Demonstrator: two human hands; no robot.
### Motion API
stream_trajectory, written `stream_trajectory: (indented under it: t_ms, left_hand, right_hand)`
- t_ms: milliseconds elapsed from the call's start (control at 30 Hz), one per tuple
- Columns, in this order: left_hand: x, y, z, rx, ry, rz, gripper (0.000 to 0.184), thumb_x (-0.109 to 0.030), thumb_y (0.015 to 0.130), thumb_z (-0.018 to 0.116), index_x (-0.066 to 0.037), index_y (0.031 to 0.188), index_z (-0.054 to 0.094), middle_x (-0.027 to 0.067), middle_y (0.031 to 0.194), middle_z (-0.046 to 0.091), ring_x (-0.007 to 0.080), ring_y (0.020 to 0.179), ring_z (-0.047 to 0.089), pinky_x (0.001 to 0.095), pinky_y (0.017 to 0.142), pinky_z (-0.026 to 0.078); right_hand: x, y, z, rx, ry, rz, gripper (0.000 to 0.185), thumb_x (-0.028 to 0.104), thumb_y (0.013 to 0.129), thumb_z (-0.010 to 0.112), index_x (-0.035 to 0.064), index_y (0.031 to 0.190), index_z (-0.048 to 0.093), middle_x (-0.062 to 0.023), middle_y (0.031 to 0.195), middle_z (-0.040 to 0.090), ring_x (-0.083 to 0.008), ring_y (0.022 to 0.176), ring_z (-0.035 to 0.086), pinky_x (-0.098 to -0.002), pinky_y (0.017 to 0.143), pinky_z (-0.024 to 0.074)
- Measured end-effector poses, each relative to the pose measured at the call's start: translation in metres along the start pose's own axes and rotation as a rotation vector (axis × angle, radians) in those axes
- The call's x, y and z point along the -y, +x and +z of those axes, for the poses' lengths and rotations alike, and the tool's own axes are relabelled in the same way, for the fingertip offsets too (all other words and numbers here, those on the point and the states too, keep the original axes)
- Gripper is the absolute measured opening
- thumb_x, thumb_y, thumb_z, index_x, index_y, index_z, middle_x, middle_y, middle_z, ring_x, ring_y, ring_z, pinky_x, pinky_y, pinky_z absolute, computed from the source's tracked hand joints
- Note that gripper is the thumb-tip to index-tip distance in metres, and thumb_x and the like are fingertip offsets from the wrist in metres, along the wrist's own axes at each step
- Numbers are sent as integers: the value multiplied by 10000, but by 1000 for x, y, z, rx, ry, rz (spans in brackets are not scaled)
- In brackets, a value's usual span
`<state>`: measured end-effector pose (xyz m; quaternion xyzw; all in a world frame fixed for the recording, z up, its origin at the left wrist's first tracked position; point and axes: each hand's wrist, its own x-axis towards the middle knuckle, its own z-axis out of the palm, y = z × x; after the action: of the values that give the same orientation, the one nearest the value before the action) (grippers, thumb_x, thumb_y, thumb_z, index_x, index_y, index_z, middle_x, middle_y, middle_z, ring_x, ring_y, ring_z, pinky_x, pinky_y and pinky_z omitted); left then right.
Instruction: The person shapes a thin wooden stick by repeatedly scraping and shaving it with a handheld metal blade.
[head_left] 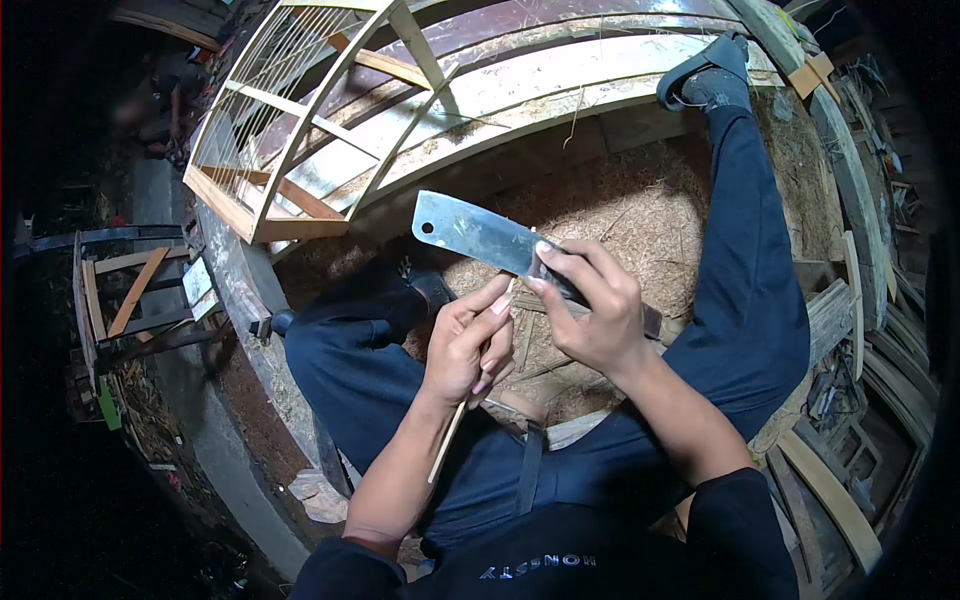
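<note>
My right hand (597, 300) grips a cleaver by its dark handle, which is mostly hidden under my fingers. The cleaver's broad metal blade (470, 232), with a round hole near its far corner, points to the upper left. Closed around a thin wooden stick (447, 447), my left hand (472, 343) is just below the blade. One end of the stick reaches up beside the blade's edge near the handle. Its other end slants down along my left forearm. The two hands are close together above my lap.
A curved wooden frame strung with thin lines (290, 125) stands at the upper left on a long pale plank (540, 88). Wood shavings (650, 230) cover the ground between my legs. More wooden strips (830, 490) lie at the right, and another wooden frame (135, 290) is at the left.
</note>
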<state>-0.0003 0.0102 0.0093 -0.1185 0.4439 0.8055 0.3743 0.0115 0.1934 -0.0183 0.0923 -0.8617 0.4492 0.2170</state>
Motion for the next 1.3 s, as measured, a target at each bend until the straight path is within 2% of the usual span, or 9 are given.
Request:
stream_trajectory:
  t_ms: [167,333,500,600,700,900,1000,1233,1300]
  left_hand:
    - [-3,-5,-1,34,15,-5,413,-141,1064,461,11,1448,475,-17,471,372,65,311,283,220,314,269]
    - [-6,-4,4,56,-19,27,453,-146,1066,447,14,1490,425,-10,472,390,67,304,289,218,312,272]
    - [-3,-3,-2,43,10,24,430,-156,1068,444,49,1445,448,-2,470,396,71,301,292,222,310,273]
    - [-1,-2,-4,89,-51,37,311,-148,1064,447,64,1282,509,9,468,395,79,297,292,230,307,273]
    - [-4,-7,2,-2,-23,27,342,-155,1060,451,66,1318,494,14,464,393,85,291,269,230,305,270]
    - [-2,-5,-1,21,-45,-2,413,-173,1075,420,6,1447,422,15,455,375,82,286,255,227,303,272]
    - [-6,-3,-2,59,-85,-28,415,-127,1060,412,-24,1462,418,27,448,368,94,280,259,232,296,268]
    - [-5,-6,1,-3,-47,-15,401,-176,1083,411,-18,1451,421,32,443,380,96,272,264,229,292,265]
    - [-7,0,-3,65,-38,-67,455,-104,1051,416,-18,1497,380,40,446,380,95,275,266,232,291,267]
  right_hand:
    - [2,0,-1,6,19,-66,275,66,817,764,-25,1069,704,-187,949,682,-311,729,719,-357,598,586]
    - [-18,16,-13,-115,-3,194,237,9,824,751,-21,1050,685,-187,925,685,-313,811,712,-378,708,579]
    - [4,9,-8,-53,143,-8,262,10,821,746,-36,1071,679,-184,941,682,-314,808,711,-368,690,581]
    - [8,2,-7,40,113,-16,301,31,807,763,-27,1092,687,-179,984,678,-297,810,716,-369,667,587]
    - [15,1,-13,137,94,-55,284,-2,820,739,-29,1095,675,-201,990,680,-289,820,716,-349,680,583]
    - [4,-1,-6,39,127,-12,282,68,812,761,-9,1076,698,-186,969,684,-305,784,727,-363,635,598]
    - [7,-3,-5,115,120,27,281,-13,808,736,-37,1081,675,-201,961,692,-291,826,723,-353,688,593]
    - [13,-3,-4,102,131,-53,262,54,812,750,-25,1055,695,-181,967,683,-304,760,726,-361,616,599]
    - [0,-2,-2,100,129,11,270,57,806,755,-22,1057,695,-186,979,683,-310,770,726,-363,633,601]
